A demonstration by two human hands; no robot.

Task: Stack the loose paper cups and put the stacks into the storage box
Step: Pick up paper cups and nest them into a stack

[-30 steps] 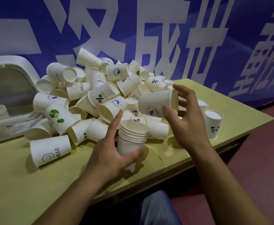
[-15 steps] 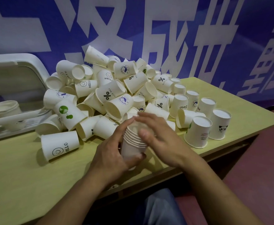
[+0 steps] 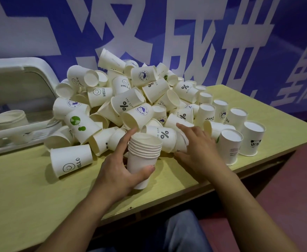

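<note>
My left hand point(image 3: 117, 171) grips a stack of several nested white paper cups point(image 3: 143, 157), held upright just above the table, thumb across its front. My right hand point(image 3: 197, 146) reaches into the heap beside the stack, fingers spread around a lying cup marked "%" point(image 3: 162, 136), thumb under it and fingers over it. A big pile of loose white cups point(image 3: 123, 104) covers the middle of the table. The white storage box point(image 3: 20, 113) stands open at the far left with stacked cups point(image 3: 11, 119) inside.
The yellow-green table point(image 3: 31, 193) has bare surface in front of the pile. Several cups stand upside down at the right, among them a panda cup point(image 3: 251, 140). A "HELLO" cup point(image 3: 71, 161) lies at the front left. A blue banner wall stands behind. The table edge is near my knees.
My right hand set a cup onto the stack, then left it and moved right into the pile onto the "%" cup. The left hand kept holding the stack.
</note>
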